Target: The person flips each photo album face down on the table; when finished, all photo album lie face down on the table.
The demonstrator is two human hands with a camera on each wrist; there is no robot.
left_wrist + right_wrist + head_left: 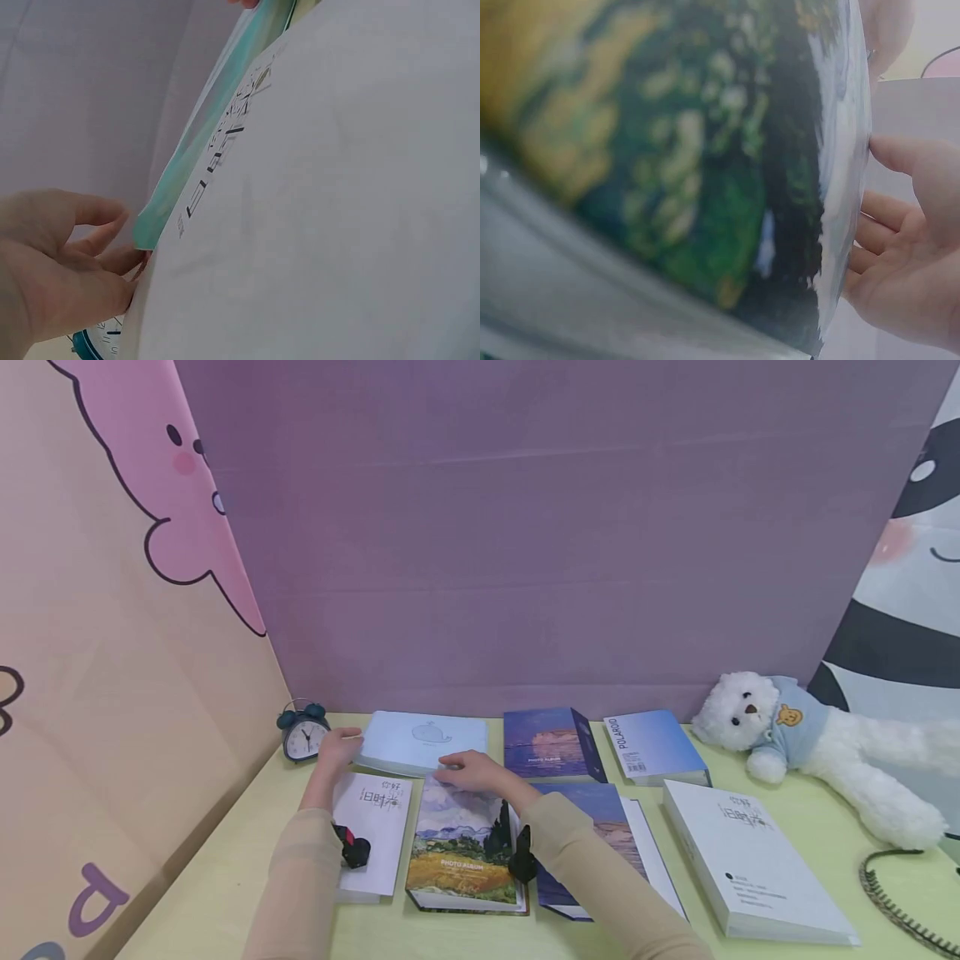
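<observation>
Pale-blue whale album, yellow-green landscape album, lime table.

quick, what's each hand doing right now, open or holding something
Left hand: fingers curled on the left edge of the pale blue album.
Right hand: on that album's near edge; grip cannot be told.

A pale yellow-green bench stands against a plain purple backdrop. A peach panel with a pink cartoon figure closes the left side; a black-and-white cartoon panel closes the right. Lighting is soft and even.
</observation>
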